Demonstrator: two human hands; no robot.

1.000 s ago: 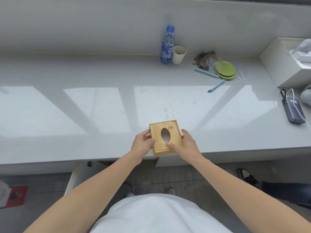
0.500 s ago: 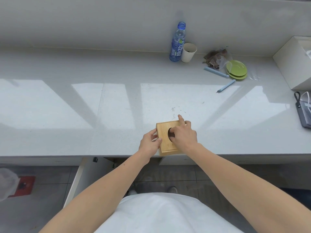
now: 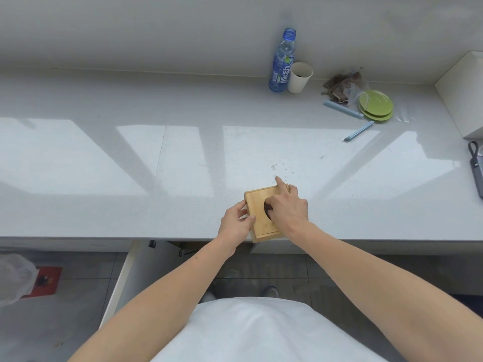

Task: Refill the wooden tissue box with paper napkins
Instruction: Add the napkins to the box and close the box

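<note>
One wooden tissue box (image 3: 261,229) is seen at the near edge of the counter (image 3: 104,178), its near corner set just over the edge, and its lid with one dark oval opening is turned upward. The box is held by two hands. Its left side is gripped by the left hand (image 3: 235,226), with the thumb laid on the top and the fingers curled against the side wall. The lid is covered by the right hand (image 3: 288,210): the thumb is hooked into the oval opening, the index finger is stretched to the far right corner, and the lid is thus pinched between them. Whether the lid is seated or lifted cannot be told. Far back by the wall, one blue plastic bottle (image 3: 282,64) is stood upright, touching or just beside one white paper cup (image 3: 300,77). To their right, one crumpled brownish wrapper (image 3: 339,86) is laid next to two stacked green plates (image 3: 376,104). Two light-blue sticks (image 3: 342,109) are counted near the plates, one touching them and one apart, nearer the front. One white box (image 3: 462,100) and one dark device (image 3: 477,171) with a loop are cut off at the right edge.
</note>
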